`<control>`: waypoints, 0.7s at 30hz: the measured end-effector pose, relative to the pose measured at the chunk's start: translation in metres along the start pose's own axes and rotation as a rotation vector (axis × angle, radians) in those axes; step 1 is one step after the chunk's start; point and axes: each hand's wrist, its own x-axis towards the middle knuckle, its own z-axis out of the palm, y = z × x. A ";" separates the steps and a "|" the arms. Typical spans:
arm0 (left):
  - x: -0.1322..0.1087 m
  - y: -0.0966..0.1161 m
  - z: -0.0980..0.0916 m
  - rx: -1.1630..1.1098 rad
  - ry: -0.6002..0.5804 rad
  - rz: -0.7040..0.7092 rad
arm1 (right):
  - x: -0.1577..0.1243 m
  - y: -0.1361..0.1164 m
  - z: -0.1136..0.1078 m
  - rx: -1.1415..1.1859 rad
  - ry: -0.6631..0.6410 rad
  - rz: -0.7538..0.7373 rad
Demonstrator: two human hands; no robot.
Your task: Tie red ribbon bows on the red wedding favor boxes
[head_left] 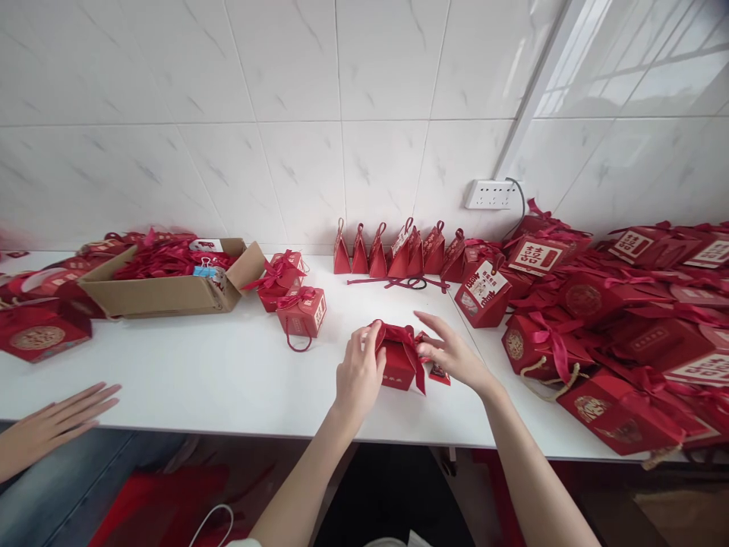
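A small red gift box [397,371] stands on the white table in front of me, with a red ribbon [420,374] over its top and one end hanging down the right front. My left hand [361,372] is closed round the left side of this box, thumb toward the front. At the box's right side is my right hand [451,355], its fingers apart and their tips close to the ribbon; contact there is hard to make out. A small red packet [439,374] lies under that hand. Two bow-tied red boxes [301,311] sit to the left.
A cardboard box [165,296] full of red ribbons stands at the left. Red pointed boxes [378,254] line the wall, and many red gift boxes [598,304] are piled at the right. Another person's hand [62,416] rests by the left front edge. A power strip [490,194] is on the wall.
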 end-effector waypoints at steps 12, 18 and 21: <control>-0.051 0.024 0.030 -0.381 -0.407 0.448 | -0.031 0.063 0.043 -0.842 0.096 0.005; -0.056 0.021 0.030 -0.628 -0.571 0.141 | -0.054 0.066 0.040 -0.826 0.316 -0.124; -0.055 0.030 0.022 -0.862 -0.625 -0.166 | -0.061 0.064 0.037 -0.787 0.394 -0.156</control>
